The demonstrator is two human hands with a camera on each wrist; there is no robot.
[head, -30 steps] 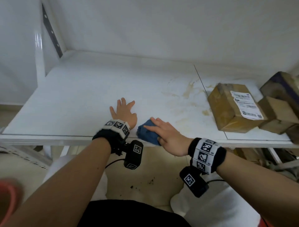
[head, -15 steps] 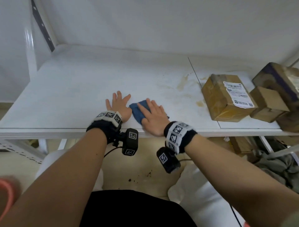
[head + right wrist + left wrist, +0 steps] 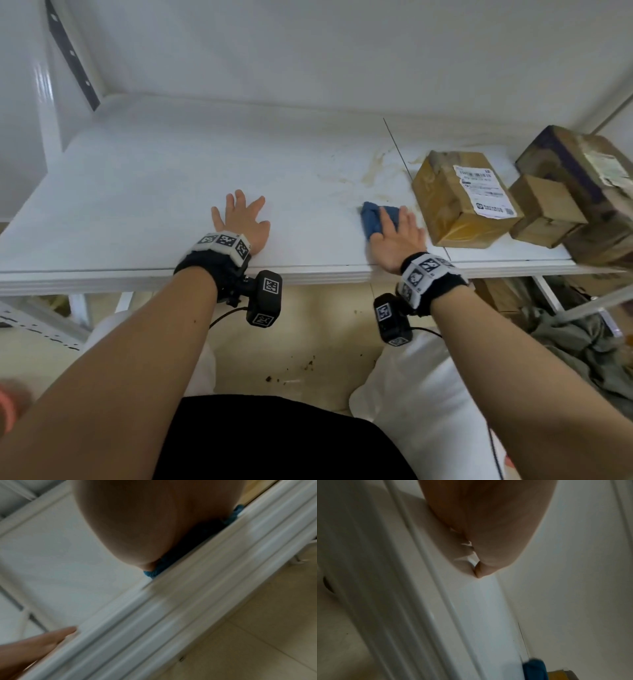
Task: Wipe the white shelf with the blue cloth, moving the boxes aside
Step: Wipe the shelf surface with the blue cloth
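- Left hand: palm down, fingers straight and spread, lying flat.
- Right hand: palm down, fingers extended and pressing flat.
- Both forearms reach forward, marker bands on the wrists.

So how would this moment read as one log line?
right hand: presses blue cloth on white shelf | left hand: flat on shelf | labelled box: beside cloth

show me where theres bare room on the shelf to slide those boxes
Bare shelf runs from the left upright to the left hand, and behind both hands to the wall. The right end is crowded: the right hand with the cloth sits beside the boxes.
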